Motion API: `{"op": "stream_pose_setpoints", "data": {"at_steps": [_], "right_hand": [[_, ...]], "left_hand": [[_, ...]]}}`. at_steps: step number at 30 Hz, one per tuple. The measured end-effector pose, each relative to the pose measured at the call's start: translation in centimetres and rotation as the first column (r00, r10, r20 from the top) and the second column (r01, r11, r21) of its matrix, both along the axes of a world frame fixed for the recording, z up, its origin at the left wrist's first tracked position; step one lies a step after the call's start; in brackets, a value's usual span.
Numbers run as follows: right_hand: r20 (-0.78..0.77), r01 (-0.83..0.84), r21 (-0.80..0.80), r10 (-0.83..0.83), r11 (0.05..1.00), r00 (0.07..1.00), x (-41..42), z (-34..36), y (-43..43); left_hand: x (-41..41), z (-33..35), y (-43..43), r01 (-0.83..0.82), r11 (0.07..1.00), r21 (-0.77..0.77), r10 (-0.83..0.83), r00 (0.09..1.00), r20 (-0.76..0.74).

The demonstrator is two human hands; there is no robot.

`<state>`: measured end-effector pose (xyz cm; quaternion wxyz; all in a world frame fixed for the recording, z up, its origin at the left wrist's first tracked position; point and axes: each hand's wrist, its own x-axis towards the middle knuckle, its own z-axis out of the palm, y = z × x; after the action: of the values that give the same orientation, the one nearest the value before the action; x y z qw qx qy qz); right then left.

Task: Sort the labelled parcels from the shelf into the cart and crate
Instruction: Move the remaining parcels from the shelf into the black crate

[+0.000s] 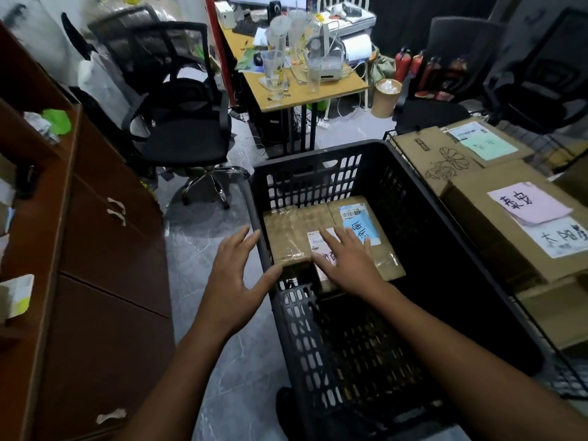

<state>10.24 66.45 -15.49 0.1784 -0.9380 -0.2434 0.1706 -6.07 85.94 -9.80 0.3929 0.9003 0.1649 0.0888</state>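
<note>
My left grip (237,281) hangs wide, fingers straight and spread, holding nothing, just outside the crate's (305,329) left rim, with the thumb tip over that edge; my right grip (346,259) reaches inside the crate, also wide and flat, fingers fanned over a white label on the parcels; whether it touches I cannot tell; the crate's near half shows dark open floor between its lattice walls; in the far half two taped brown parcels lie flat side by side; the left parcel (286,237) sits close against the crate's left wall; the right parcel (359,224) carries a blue handwritten label, with a gap between it and the crate's right wall; right of the crate, rim beside rim, stands the wire cart (566,380), packed with cartons, a pink-labelled carton (509,224) among them; left of the crate a strip of grey floor (197,249) runs open to the brown shelf (105,243); beyond the crate's far-left corner stands a black office chair (178,132); past the far rim, a cluttered bench (318,90).
</note>
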Motion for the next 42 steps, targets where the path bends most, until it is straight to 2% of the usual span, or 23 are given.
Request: {"op": "stream_pose_setpoints", "data": {"at_steps": [12,21,28,33,38,42], "right_hand": [[0.102,0.160,0.238,-0.189,0.958,0.977,-9.6,11.2,-16.2],[0.081,0.380,0.312,-0.423,0.871,0.903,-20.7,11.2,-32.6],[0.053,0.589,0.350,-0.643,0.728,0.764,-29.3,10.0,-45.1],[0.043,0.738,0.325,-0.789,0.591,0.613,-34.9,9.5,-53.7],[0.002,0.833,0.343,-0.887,0.435,0.462,-38.9,9.6,-59.8],[0.000,0.871,0.345,-0.929,0.348,0.371,-39.8,8.6,-63.6]], "left_hand": [[-2.1,4.4,-12.8,0.181,0.961,0.207,-0.176,0.984,-0.042],[-6.8,6.3,-28.9,0.440,0.868,0.232,-0.429,0.898,-0.095],[-9.3,6.0,-41.9,0.631,0.751,0.196,-0.628,0.774,-0.083],[-9.8,5.4,-51.1,0.749,0.636,0.183,-0.755,0.654,-0.050],[-10.2,5.2,-59.3,0.847,0.527,0.069,-0.844,0.531,-0.075],[-9.3,4.0,-64.7,0.870,0.494,-0.012,-0.868,0.492,-0.063]]}}
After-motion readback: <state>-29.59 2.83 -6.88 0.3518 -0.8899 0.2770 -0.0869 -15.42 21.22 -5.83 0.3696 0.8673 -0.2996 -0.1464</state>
